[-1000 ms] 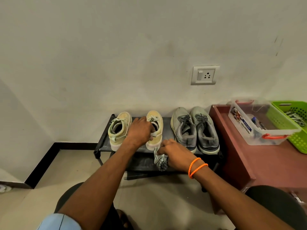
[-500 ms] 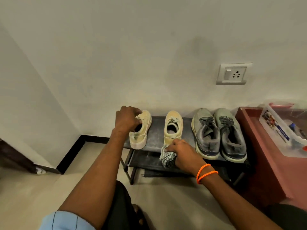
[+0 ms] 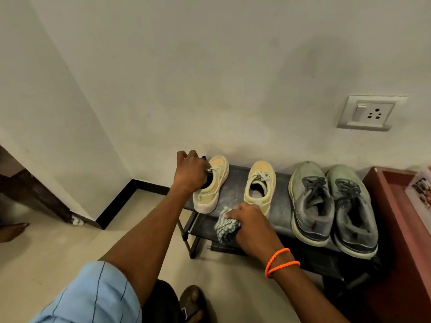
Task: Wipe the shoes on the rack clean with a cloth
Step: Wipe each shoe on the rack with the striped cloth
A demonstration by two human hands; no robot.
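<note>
Since a second earlier, the left hand (image 3: 189, 170) had left the inner cream sneaker and taken hold of the outer one, which had shifted toward the left end of the rack and tilted, while the view had swung left so the plastic boxes slid almost out of sight.

At the far left, a bare foot (image 3: 12, 230) of another person stood on the tiled floor beside a dark wooden door frame (image 3: 35, 192). A light blue striped sleeve (image 3: 93, 297) covered the person's upper left arm. The left hand gripped the left cream sneaker (image 3: 213, 187) at its collar, fingers curled into the opening, with the shoe leaning on its side at the left edge of the black shoe rack (image 3: 235, 183). The right cream sneaker (image 3: 260, 185) stood upright on the top shelf, well apart from its mate. Just in front of its heel, the right hand (image 3: 250, 227) clutched a bunched grey nubbly cloth (image 3: 226, 227) against the front edge of the shelf, fingers wrapped round it; orange bead bracelets (image 3: 281, 262) circled that wrist. Further right, a pair of grey running shoes (image 3: 331, 203) sat side by side, touching, their heels overhanging the shelf front. A white wall socket (image 3: 370, 113) was mounted above them. At the far right stood a reddish wooden table (image 3: 401, 229), carrying a clear plastic box (image 3: 422, 192) cut off by the frame edge. A sandalled foot (image 3: 192, 304) showed at the bottom.
</note>
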